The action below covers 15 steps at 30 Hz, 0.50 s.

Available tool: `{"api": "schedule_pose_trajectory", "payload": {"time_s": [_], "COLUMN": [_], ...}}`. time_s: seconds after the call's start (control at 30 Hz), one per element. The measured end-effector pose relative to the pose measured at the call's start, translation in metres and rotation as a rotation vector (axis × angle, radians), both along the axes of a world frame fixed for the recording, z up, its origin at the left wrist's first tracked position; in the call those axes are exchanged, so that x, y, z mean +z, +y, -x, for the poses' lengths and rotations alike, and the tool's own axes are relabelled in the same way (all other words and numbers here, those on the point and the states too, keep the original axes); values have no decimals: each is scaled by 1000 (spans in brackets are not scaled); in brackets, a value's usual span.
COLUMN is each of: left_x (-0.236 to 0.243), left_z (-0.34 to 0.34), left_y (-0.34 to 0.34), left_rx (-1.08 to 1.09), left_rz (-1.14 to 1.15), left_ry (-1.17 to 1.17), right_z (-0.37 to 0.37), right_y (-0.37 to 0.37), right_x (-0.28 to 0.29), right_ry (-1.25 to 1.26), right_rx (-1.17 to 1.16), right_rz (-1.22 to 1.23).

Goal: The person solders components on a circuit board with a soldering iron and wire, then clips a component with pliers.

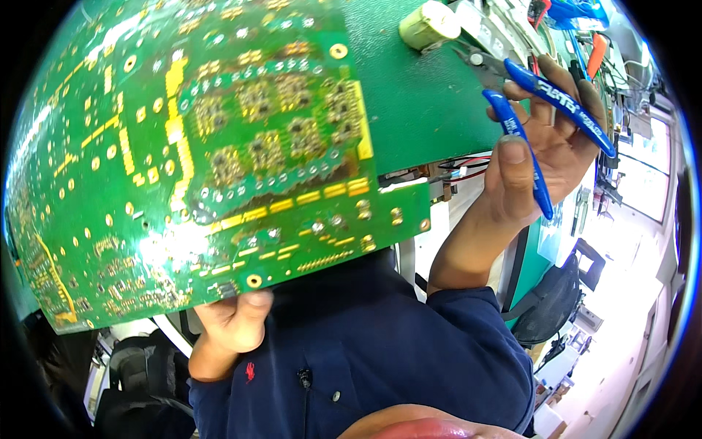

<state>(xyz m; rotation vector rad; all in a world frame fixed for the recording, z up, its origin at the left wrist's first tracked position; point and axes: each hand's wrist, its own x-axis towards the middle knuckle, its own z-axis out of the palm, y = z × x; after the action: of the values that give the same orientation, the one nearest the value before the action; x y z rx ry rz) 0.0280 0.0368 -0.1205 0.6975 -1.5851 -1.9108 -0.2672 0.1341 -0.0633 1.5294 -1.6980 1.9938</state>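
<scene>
A large green circuit board [153,212] fills the left side, raised in front of my chest and tilted. My left hand [238,325] grips its near edge, thumb on the visible face and the other fingers hidden behind. Gold-coloured traces and clusters of small components cover that face, with darker patches around the clusters. Right of the board, my right hand [530,164] holds a pair of pliers [563,102] with blue handles. Its thumb presses one handle and the fingers hold the other, the handles spread apart. The metal jaws point up and left, clear of the board; their exact type is hard to tell.
Behind the board lies a green work surface [409,102]. A cream-coloured roll [430,26] stands on it near the jaws. Assorted tools, one with an orange handle [597,53], crowd the far right. Thin red and black wires [472,164] run beneath my right wrist. A black chair [552,304] is at right.
</scene>
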Motion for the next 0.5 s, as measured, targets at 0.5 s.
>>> {"api": "schedule_pose_trajectory", "payload": {"time_s": [0.5], "left_x": [-6], "left_z": [7], "left_y": [4], "left_rx": [86], "left_rz": [20], "left_ry": [75], "right_z": [-36], "right_y": [10], "right_x": [35], "right_ry": [-383], "right_rx": [676], "right_rz": [58]}}
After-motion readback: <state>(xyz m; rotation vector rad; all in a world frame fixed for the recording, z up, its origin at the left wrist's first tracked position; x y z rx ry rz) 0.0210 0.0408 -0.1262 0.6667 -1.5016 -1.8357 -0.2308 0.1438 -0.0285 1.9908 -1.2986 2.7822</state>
